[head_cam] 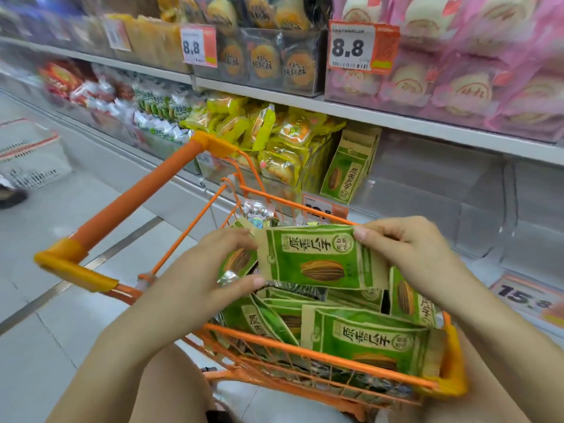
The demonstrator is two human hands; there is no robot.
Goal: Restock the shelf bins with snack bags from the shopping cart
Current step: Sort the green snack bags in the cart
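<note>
A green snack bag (pixel 317 257) with a sunflower seed picture hangs sideways above the orange shopping cart (pixel 305 355). My left hand (pixel 219 264) pinches its left end, and my right hand (pixel 406 245) grips its right end. Several more of the same green bags (pixel 366 337) lie piled in the cart. In the clear shelf bin (pixel 457 190) behind the cart, a few matching green bags (pixel 351 169) stand upright at the left side; the rest of that bin looks bare.
Yellow snack packs (pixel 274 138) fill the bin to the left of the green bags. Upper shelves hold pastry packs with 8.8 price tags (pixel 351 47). The cart's orange handle (pixel 122 209) juts left over a tiled floor. A cardboard box (pixel 30 157) sits far left.
</note>
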